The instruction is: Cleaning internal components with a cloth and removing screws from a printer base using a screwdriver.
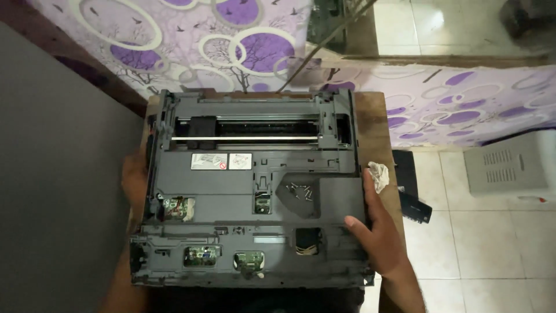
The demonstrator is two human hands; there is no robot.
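A dark grey printer (231, 191) with its cover off lies on a small wooden table (373, 124), its carriage rail and circuit boards exposed. My left hand (134, 181) grips its left side, partly hidden behind the body. My right hand (373, 223) clasps the right side, thumb resting on the top near the front corner. Several small loose screws (300, 190) lie in a shallow recess on the printer's top.
A crumpled white cloth (379, 175) sits on the table by my right hand. A black device (412, 200) and a pale grey vented cover (507, 165) lie on the tiled floor to the right. A purple patterned wall stands behind; a grey surface fills the left.
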